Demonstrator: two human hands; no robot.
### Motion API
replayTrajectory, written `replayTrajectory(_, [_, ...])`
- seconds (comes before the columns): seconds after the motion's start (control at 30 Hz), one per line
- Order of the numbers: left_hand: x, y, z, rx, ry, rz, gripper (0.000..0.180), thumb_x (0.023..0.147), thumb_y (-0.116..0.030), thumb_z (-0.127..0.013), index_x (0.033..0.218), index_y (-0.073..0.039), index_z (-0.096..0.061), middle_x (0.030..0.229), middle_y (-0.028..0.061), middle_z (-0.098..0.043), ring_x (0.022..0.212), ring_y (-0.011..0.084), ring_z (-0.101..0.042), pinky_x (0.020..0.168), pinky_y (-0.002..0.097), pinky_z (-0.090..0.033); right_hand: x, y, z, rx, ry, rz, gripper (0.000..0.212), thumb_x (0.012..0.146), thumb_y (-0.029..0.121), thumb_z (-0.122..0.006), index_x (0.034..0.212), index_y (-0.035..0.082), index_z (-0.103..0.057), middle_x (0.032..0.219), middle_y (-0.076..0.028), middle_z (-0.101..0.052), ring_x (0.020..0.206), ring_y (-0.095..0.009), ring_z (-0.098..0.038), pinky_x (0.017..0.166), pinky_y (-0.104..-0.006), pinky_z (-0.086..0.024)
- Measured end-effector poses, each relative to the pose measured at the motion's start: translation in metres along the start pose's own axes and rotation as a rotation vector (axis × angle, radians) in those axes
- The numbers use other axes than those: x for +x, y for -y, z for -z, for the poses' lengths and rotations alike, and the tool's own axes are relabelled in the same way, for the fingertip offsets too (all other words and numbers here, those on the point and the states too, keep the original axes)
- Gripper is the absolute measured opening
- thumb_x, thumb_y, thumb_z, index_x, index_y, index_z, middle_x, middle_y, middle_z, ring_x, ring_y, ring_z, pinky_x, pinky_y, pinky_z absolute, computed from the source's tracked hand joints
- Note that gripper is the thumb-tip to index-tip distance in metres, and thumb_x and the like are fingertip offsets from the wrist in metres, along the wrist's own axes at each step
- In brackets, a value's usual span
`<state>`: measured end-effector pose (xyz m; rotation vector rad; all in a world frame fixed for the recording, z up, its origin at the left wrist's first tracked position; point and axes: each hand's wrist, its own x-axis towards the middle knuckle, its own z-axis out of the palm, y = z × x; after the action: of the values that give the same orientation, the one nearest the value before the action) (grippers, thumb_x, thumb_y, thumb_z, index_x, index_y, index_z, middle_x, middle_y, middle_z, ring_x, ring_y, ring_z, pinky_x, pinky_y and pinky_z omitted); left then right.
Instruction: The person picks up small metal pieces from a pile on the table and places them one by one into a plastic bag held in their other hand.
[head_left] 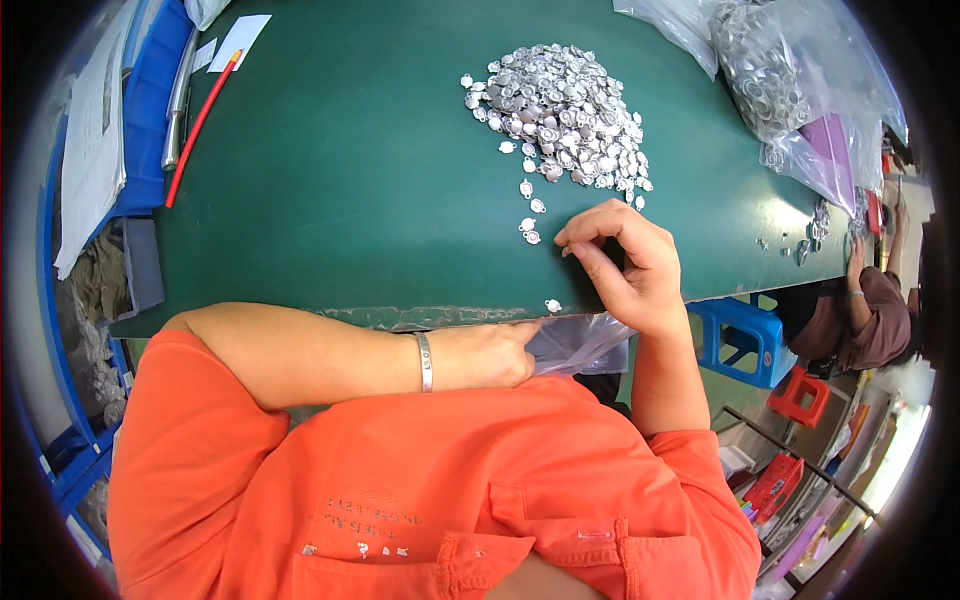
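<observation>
A heap of small silvery metal charms (570, 110), each round with a tiny loop, lies on the green tabletop (330, 170). Several charms have strayed toward me, one of them a loose charm (553, 306) by the front edge. My right hand (635, 265) hovers just nearer than the heap, thumb and forefinger pinched together; whatever sits between the tips is too small to make out. At the table's edge my left hand (490, 355) is closed on the rim of a clear plastic bag (585, 343), its fingertips partly hidden. The bag hangs between the table and my body.
Far right, a large clear bag (765, 90) of metal parts rests on the table. A red pencil (205, 125) lies left beside a blue tray (150, 110). Past the right edge stand a blue stool (745, 340), a red stool (800, 397) and another person (870, 320).
</observation>
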<state>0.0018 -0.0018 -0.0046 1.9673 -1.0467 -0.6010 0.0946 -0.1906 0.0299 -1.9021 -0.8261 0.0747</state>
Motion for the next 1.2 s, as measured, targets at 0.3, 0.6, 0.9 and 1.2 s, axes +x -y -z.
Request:
replayTrajectory(0.3, [0.0,0.003,-0.001,0.008,-0.09,-0.089,0.021,0.075,-0.014,-0.059,0.071,0.006,-0.06,0.117,0.0361,-0.05,0.094,0.0425,-0.062,0.079,0.0448,-0.053,0.01,-0.003,-0.008,-0.119,0.071,0.228,0.022,0.07,-0.007,-0.071,0.087,0.004,-0.061,0.079,-0.007,-0.062,0.073,-0.028,-0.059,0.068,-0.0357,-0.048])
replayTrajectory(0.6, [0.003,0.006,-0.005,-0.026,-0.059,-0.07,0.022,0.079,-0.015,-0.058,0.072,0.005,-0.059,0.114,0.0334,-0.051,0.091,0.0416,-0.062,0.078,0.0451,-0.052,0.021,-0.003,-0.017,-0.155,-0.014,0.246,0.02,0.072,-0.01,-0.068,0.085,0.004,-0.062,0.08,-0.007,-0.064,0.072,-0.026,-0.06,0.067,-0.0353,-0.049])
replayTrajectory(0.9, [0.001,0.006,-0.005,-0.007,-0.045,-0.069,0.023,0.081,-0.017,-0.055,0.072,0.004,-0.06,0.115,0.037,-0.05,0.081,0.0418,-0.065,0.073,0.0406,-0.056,0.021,-0.001,-0.003,-0.141,-0.002,0.231,0.016,0.073,-0.009,-0.066,0.08,0.004,-0.06,0.082,-0.008,-0.066,0.075,-0.026,-0.061,0.068,-0.0341,-0.048])
replayTrajectory(1.2, [0.001,0.008,-0.01,-0.104,-0.028,0.029,0.024,0.079,-0.018,-0.057,0.071,0.004,-0.06,0.115,0.0384,-0.051,0.084,0.0415,-0.065,0.072,0.0415,-0.056,0.006,-0.005,0.01,-0.064,0.107,0.028,0.026,0.071,-0.012,-0.062,0.093,0.002,-0.064,0.091,-0.01,-0.067,0.089,-0.027,-0.063,0.08,-0.037,-0.05])
